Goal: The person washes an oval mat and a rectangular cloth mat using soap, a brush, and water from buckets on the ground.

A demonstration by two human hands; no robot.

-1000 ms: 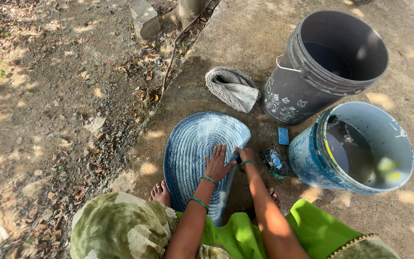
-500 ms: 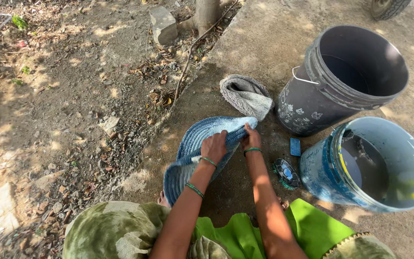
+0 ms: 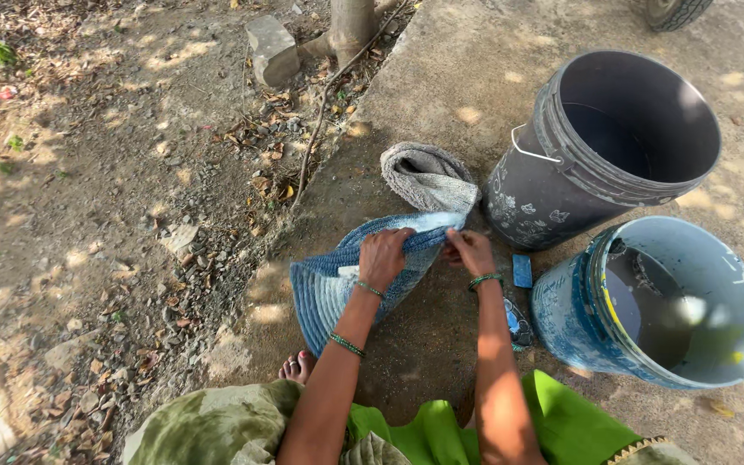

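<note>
The person's left hand (image 3: 382, 256) and right hand (image 3: 470, 251) were close together, and both were closed tight on the top edge of a round blue woven mat (image 3: 337, 280). The mat was folded over, so it looked like half a circle. It lay on the wet concrete floor (image 3: 441, 77), right in front of the person's knees. The left hand gripped the fold from above, and the right hand pinched the same edge just beside it. Each wrist wore green bangles (image 3: 346, 345). A grey cloth (image 3: 428, 176) lay bunched up just behind the mat, touching its far edge. To the right stood a big dark bucket (image 3: 553, 185), and a blue bucket (image 3: 566, 314) with water in it stood near that one. A small blue bar of soap (image 3: 522, 270) lay on the floor between the right hand and the blue bucket. The toes of one bare foot (image 3: 298, 368) peeked out near the mat.
</note>
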